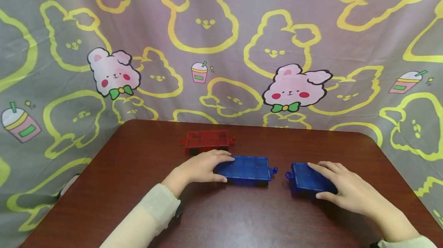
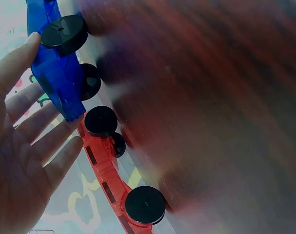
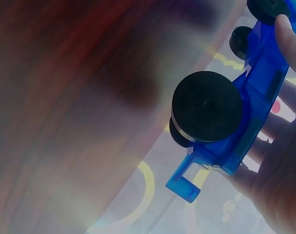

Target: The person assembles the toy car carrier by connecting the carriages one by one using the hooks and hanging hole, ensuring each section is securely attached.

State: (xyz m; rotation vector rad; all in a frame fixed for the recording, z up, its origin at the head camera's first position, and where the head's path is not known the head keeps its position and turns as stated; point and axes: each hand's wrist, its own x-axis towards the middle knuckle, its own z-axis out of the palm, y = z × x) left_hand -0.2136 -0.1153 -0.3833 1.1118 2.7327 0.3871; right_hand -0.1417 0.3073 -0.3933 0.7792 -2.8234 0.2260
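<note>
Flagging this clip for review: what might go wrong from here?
The left blue car's hook and the right blue car's ring face each other across a gap; misaligned, they could miss or knock.
Both blue cars have wheels, so either might roll if released.
The red car sits just behind the left grip, which could bump it.

Soft glare pales the tabletop point(image 1: 249, 213) at the head view's lower centre, while both wrist views blur its grain.
</note>
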